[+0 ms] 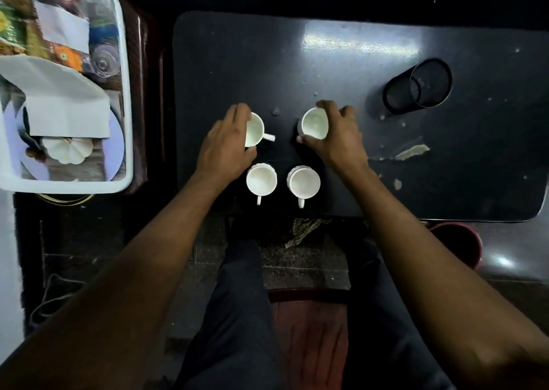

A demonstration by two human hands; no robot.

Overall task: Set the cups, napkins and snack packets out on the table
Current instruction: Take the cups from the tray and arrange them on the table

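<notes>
1. From the head view, four white cups sat in a loose square near the near edge of the dark table [341,71], its top scuffed and flecked with pale marks.
2. The left hand [227,146] curled around the far-left cup [255,129], fingers over its far rim and thumb at its near side; that cup was tilted, mouth leaning right, handle pointing right.
3. The right hand [338,135] gripped the far-right cup [315,123] from the right, fingers wrapped over its far rim, thumb at the near rim; its mouth tipped a little toward the left.
4. The near-left cup [261,180] and the near-right cup [303,181] stood upright, side by side and apart, handles pointing toward the person; neither hand touched them.
5. A black mesh holder [419,85] lay on its side at the far right of the table, well apart from the cups.
6. Left of the table, a white tub [126,98] held folded white napkins [64,95], colourful snack packets [64,55] at its far end and a clear glass [104,58] by its right wall.
7. None of the napkins or packets were on the table.
</notes>
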